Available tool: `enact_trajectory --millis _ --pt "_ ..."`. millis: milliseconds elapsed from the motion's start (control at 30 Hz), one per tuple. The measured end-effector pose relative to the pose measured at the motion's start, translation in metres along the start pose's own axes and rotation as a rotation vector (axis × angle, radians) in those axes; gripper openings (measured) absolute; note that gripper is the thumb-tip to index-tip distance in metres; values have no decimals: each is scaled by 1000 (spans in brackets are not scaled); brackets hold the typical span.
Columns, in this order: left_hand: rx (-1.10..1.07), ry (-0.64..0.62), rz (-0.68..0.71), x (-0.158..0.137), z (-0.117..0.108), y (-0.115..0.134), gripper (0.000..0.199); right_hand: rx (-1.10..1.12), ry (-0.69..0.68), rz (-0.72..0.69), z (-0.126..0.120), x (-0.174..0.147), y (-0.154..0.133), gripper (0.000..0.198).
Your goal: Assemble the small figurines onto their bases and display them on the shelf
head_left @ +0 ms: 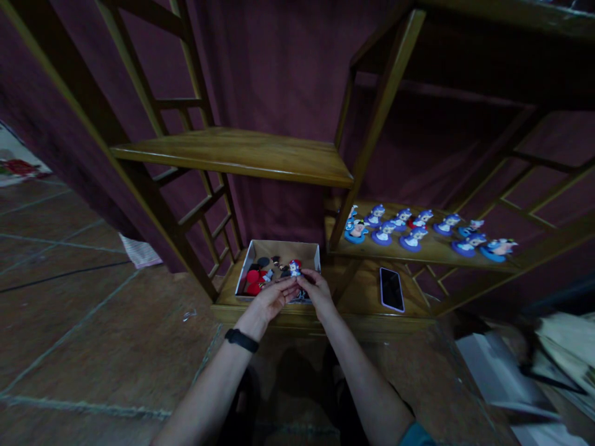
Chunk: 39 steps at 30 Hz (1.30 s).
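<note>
A small white and purple-blue figurine (294,268) is held at the fingertips of both hands, above the front part of an open cardboard box (246,263). My left hand (277,295), with a black band on its wrist, supports it from the left with closed fingers. From the right, my right hand (316,288) pinches it. Inside the box lie red and black discs, among them a red disc (253,276), and several small dark and red pieces. My fingers partly hide the figurine's lower part and the box's front edge.
Several figurines on round bases, including a purple one (385,233), stand on the wooden shelf (432,253) to the right. Below them lies a phone (391,289). A higher shelf board (232,153) and a slanted post (376,124) rise around the box.
</note>
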<state>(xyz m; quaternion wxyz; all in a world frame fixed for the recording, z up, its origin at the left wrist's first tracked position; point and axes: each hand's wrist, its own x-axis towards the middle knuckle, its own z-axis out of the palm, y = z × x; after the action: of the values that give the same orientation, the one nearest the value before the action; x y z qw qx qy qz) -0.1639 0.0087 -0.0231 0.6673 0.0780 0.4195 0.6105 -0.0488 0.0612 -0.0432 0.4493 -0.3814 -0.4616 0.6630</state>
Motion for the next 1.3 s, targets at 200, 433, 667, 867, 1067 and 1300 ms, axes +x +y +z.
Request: enact_trajectory --millis 200,433,667,867,1067,1300 --pt "-58 21 -17 2 -1 2 7 -65 -22 -80 -2 3 3 26" --pt "-68 -6 -11 2 -2 4 10 -72 -20 -104 -2 2 0 21" --pt "-111 -42 -44 -1 0 7 15 -112 19 -150 -3 3 -5 15" --pt "-47 10 81 4 -1 5 14 -68 6 -121 -8 8 3 19" --pt "-23 29 193 6 0 2 17 -52 2 -74 -8 8 3 21" --pt "52 74 262 2 7 0 25 -1 1 -21 -4 1 -3 24"
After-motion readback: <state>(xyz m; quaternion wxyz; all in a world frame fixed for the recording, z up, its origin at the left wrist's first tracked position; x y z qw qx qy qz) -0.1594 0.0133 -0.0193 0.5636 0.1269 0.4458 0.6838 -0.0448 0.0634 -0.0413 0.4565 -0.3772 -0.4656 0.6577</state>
